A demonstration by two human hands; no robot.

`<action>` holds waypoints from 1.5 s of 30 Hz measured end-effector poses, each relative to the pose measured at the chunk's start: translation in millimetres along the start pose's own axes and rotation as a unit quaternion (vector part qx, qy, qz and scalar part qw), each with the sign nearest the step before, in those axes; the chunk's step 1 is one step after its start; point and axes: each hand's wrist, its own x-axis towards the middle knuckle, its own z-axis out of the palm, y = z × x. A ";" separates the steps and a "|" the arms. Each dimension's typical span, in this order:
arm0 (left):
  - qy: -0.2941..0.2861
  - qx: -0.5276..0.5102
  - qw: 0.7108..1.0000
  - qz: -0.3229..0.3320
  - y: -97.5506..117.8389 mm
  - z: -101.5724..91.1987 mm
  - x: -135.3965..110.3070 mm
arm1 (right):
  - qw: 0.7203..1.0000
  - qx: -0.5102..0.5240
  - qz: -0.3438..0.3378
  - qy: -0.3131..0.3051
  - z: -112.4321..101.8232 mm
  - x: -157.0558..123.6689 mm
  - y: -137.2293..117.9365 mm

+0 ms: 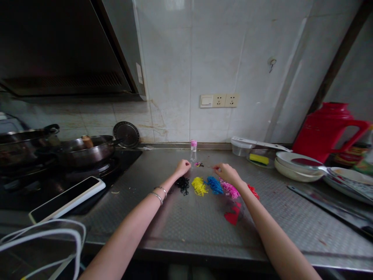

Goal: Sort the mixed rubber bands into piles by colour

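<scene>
My left hand (183, 167) is closed in a pinch beside a small clear bottle with a pink cap (193, 151); anything between its fingertips is too small to make out. My right hand (226, 173) is also pinched, over the back of the blue and pink piles, and what it holds does not show. Small rubber bands lie sorted by colour: a black pile (183, 186), a yellow pile (199, 186), a blue pile (215, 185), a pink pile (230, 189) and a red pile (253, 191) partly behind my right forearm. Between the hands sits a small mixed-colour cluster (199, 164).
Pans (84, 151) stand on the stove at left, with a white device (67, 199) and white cable (58, 229) nearer me. At right are a plastic tub (241, 149), bowls (297, 171), a red thermos jug (320, 132) and a long knife (326, 208). A red piece (232, 216) lies in front.
</scene>
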 end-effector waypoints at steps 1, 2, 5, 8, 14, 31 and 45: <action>-0.015 0.018 1.000 0.016 4.4 3.4 1.7 | 1.000 -0.010 0.000 0.000 -1.4 -1.3 -0.6; -0.029 0.040 0.998 0.031 8.2 6.8 3.4 | 1.000 -0.017 0.000 0.000 -2.5 -2.4 -1.0; -0.053 0.089 0.992 0.066 16.0 16.7 9.5 | 1.000 -0.027 0.003 0.001 -4.9 -4.5 -2.2; -0.067 0.094 0.991 0.065 18.6 25.9 15.4 | 0.999 -0.033 0.009 0.002 -6.3 -5.1 -3.6; -0.064 0.106 0.991 0.056 18.9 37.2 19.9 | 0.999 -0.035 0.012 -0.008 -6.8 -5.0 -4.5; -0.021 0.097 0.995 0.025 20.7 21.7 6.2 | 0.999 -0.042 0.011 -0.003 -7.9 -4.6 -3.1; -0.230 0.066 0.966 0.098 47.1 -25.4 -29.7 | 0.999 -0.049 0.011 -0.009 -6.3 -3.4 -2.4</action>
